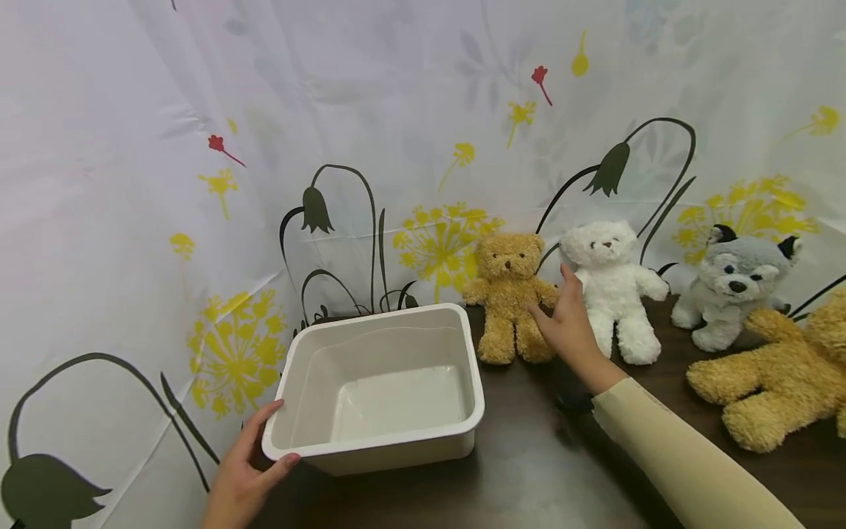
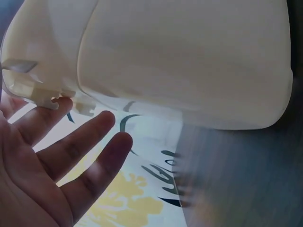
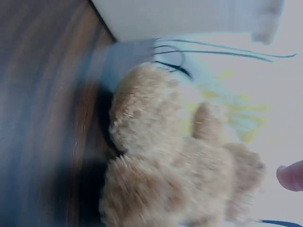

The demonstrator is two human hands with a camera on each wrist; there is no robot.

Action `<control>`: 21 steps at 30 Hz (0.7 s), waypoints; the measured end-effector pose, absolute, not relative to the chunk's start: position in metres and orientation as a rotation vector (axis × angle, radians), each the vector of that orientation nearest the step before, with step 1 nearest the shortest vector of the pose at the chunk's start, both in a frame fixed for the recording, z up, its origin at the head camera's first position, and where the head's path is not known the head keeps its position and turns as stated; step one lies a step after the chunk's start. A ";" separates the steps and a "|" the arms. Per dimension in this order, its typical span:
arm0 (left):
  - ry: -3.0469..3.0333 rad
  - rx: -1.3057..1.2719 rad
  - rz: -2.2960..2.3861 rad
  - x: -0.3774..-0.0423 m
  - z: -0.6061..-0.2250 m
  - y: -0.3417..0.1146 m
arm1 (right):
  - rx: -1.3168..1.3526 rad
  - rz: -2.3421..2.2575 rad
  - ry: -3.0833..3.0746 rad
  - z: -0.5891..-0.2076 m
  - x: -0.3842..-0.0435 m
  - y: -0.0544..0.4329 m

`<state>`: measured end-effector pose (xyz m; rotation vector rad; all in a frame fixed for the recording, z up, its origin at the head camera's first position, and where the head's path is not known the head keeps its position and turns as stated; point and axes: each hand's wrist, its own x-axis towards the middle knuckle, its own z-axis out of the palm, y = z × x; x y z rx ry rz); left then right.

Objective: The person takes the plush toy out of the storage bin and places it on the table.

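My left hand [image 1: 239, 470] is at the near left corner of a white plastic bin [image 1: 370, 448], with thumb and forefinger touching its rim. In the left wrist view, the other fingers [image 2: 83, 146] extend straight and spread beside the bin's outer wall. My right hand [image 1: 570, 323] reaches forward beside a golden-brown teddy bear [image 1: 507, 294], fingers spread and holding nothing. A white teddy bear [image 1: 615, 294] sits just beyond that hand, partly overlapped by it. One fingertip [image 3: 291, 176] shows apart from the brown bear in the right wrist view.
Farther right stand a grey-and-white husky plush [image 1: 736, 283] and a second golden-brown bear [image 1: 780, 375], cut off by the frame edge. Everything rests on a dark wood table [image 1: 529, 455]. A white flower-printed curtain [image 1: 396, 88] hangs close behind and to the left.
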<state>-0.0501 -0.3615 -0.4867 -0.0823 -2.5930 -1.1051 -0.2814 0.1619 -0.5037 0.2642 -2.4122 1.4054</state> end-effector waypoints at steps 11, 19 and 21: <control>-2.583 -0.019 -1.151 -0.092 -0.493 -0.378 | 0.143 1.376 -2.179 -0.472 -0.195 0.259; -2.656 -0.044 -1.194 -0.131 -0.486 -0.387 | -0.005 1.321 -2.320 -0.476 -0.151 0.319; -2.701 -0.029 -1.122 -0.137 -0.483 -0.387 | 0.020 1.248 -2.432 -0.477 -0.145 0.328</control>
